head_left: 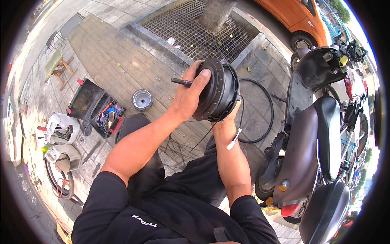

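Note:
A black hub motor (218,90) is held up in front of me, tilted on its side, with a ring of small holes round its flange. My left hand (191,89) is closed round its left face, thumb on the flange, and the axle (180,82) sticks out past it. My right hand (230,116) supports the motor from the lower right; most of its fingers are hidden behind it. Cables run from the motor, and a white connector (234,139) hangs beside my right forearm. Below on the paving lie thin spoke-like rods (175,147).
An open toolbox (106,112), a round metal part (141,99) and white tubs (63,129) stand to the left. A black tyre or hose loop (271,112) lies at right, near a parked scooter (302,142). A tree grate (178,32) lies ahead.

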Tool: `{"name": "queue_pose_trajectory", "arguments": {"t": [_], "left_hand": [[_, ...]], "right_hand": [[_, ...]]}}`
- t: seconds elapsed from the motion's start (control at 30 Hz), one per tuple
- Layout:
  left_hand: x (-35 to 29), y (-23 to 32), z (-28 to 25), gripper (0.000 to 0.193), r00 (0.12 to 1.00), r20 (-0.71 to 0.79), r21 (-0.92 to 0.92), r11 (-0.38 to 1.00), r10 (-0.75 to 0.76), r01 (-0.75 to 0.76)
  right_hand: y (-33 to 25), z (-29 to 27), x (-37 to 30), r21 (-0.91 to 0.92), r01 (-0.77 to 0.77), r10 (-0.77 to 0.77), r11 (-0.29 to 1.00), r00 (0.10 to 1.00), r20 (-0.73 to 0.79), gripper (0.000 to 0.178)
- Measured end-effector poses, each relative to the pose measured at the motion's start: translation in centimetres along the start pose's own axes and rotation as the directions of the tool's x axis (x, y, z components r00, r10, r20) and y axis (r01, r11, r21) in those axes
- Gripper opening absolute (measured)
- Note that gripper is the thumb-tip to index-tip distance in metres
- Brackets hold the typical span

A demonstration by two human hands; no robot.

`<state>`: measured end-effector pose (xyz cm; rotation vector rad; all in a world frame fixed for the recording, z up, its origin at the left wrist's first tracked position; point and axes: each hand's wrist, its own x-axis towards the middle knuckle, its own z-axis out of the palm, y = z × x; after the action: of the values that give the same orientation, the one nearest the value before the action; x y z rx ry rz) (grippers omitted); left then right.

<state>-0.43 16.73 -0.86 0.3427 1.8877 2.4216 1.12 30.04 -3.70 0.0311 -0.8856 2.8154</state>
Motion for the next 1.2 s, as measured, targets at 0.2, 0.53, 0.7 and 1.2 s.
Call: {"name": "queue_pose_trajectory", "arguments": {"t": [0.2,0.53,0.7,1.2], "left_hand": [[0.0,0.6,0.2,0.069,1.0,0.005,-0.029,0.999,-0.016,0.016],[0.2,1.7,0.5,0.049,0.977,0.059,-0.217,0.953,-0.204,0.212],[0.8,0.0,-0.3,0.045,0.958,0.1,-0.341,0.895,-0.27,0.288],[0.5,-0.3,-0.6,0.045,0.956,0.053,-0.42,0.862,-0.29,0.285]], "right_hand": [[0.5,-0.7,0.1,-0.054,0.039,-0.039,0.998,0.999,0.01,0.043],[0.3,0.1,-0.5,0.004,-0.097,0.096,0.995,0.98,-0.172,0.044],[0.2,0.7,-0.4,0.041,-0.145,0.149,0.989,0.98,-0.135,0.045],[-0.2,1.8,-1.0,-0.067,-0.109,0.103,0.992,0.991,-0.088,0.05]]}}
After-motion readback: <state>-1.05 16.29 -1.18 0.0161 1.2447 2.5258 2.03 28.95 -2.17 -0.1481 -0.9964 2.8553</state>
